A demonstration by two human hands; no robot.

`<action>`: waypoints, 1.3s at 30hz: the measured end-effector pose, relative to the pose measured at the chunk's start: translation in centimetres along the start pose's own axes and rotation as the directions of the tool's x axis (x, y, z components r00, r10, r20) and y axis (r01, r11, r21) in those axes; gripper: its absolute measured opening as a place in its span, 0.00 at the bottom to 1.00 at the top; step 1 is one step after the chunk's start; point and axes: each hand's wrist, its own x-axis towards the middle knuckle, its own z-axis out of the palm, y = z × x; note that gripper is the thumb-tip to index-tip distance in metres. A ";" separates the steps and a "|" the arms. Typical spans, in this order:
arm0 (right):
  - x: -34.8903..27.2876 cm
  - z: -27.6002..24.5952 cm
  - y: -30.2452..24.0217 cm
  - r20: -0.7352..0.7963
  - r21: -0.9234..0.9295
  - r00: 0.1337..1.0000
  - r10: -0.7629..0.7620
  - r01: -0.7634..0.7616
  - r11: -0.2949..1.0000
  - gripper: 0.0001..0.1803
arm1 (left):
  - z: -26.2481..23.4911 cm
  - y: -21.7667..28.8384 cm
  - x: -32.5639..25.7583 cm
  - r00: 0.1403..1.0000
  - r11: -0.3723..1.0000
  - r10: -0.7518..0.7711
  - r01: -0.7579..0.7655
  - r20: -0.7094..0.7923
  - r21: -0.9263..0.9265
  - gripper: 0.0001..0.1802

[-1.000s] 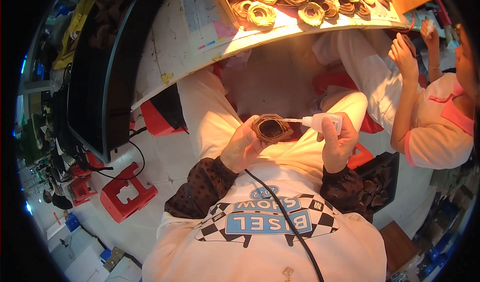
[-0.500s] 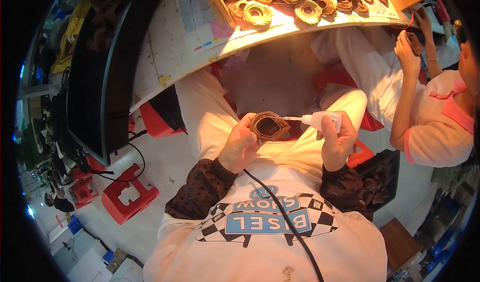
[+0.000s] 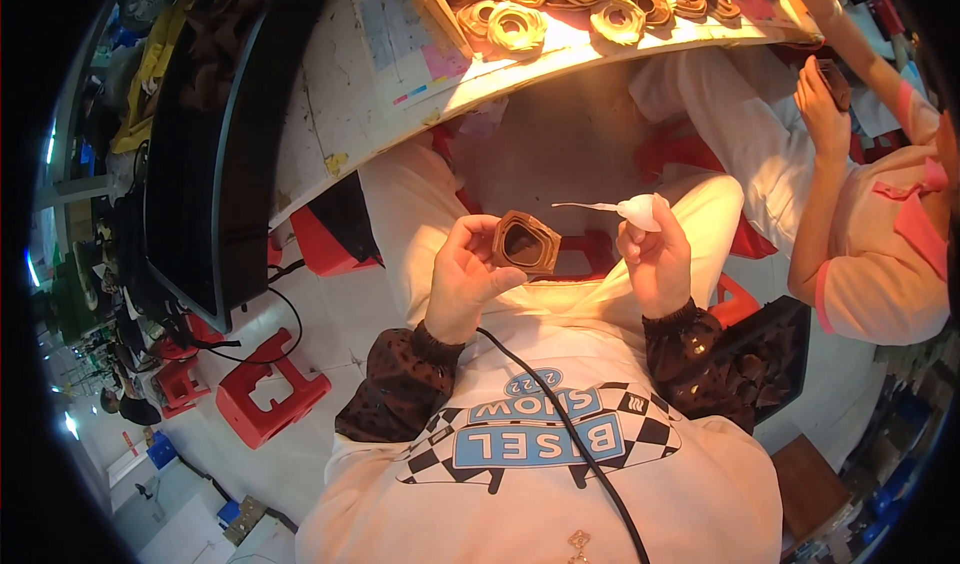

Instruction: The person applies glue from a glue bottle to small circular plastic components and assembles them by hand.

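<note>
Left hand [image 3: 466, 276] grips a brown hollow piece [image 3: 527, 248], opening upward; right hand [image 3: 658, 266] grips a white bottle [image 3: 640, 213] crosswise, nozzle [image 3: 606, 207] pointing left.

Fisheye on head, facing down at hands [image 3: 660, 270].

Table [image 3: 335, 114]: pale top, smooth and matt, scuffed and stained. Ring-shaped pieces [image 3: 615, 36] on the table: brown, layered, leather-like, with ridged surfaces (strong light bleaches several, so the exact material cannot be told). Paper sheet [image 3: 443, 62] on the table: thin, flat, matt. Tray [image 3: 250, 164] at the table's left end: black plastic, smooth, with a low-gloss rim. Workpiece [image 3: 543, 254] on the table's near side: brown, leather-like, faceted. Bottle [image 3: 640, 212], same side of the table: white plastic, smooth. Stool [image 3: 295, 401], nearer than the table's left end: red plastic, smooth, semi-gloss.
</note>
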 end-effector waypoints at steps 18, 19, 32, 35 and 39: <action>0.9 -0.4 1.3 0.089 0.152 0.979 0.185 -0.197 0.968 0.11 | -0.9 2.3 -1.1 0.980 0.827 0.196 -0.145 -0.036 0.543 0.38; 0.9 -0.4 1.4 0.093 0.155 0.978 0.185 -0.197 0.968 0.11 | -0.9 2.4 -1.1 0.977 0.815 0.210 -0.158 -0.031 0.557 0.37; 1.0 -0.4 2.1 0.133 0.140 0.958 0.255 -0.273 0.952 0.11 | -1.2 3.3 -1.7 0.919 0.620 0.394 -0.280 0.018 0.733 0.39; 1.0 -0.2 2.1 0.134 0.136 0.956 0.260 -0.277 0.951 0.11 | -1.2 3.7 -2.0 0.909 0.577 0.415 -0.288 0.029 0.764 0.42; 1.0 -0.4 2.2 0.134 0.142 0.958 0.252 -0.270 0.952 0.10 | -1.6 3.7 -2.1 0.906 0.561 0.422 -0.286 0.029 0.777 0.45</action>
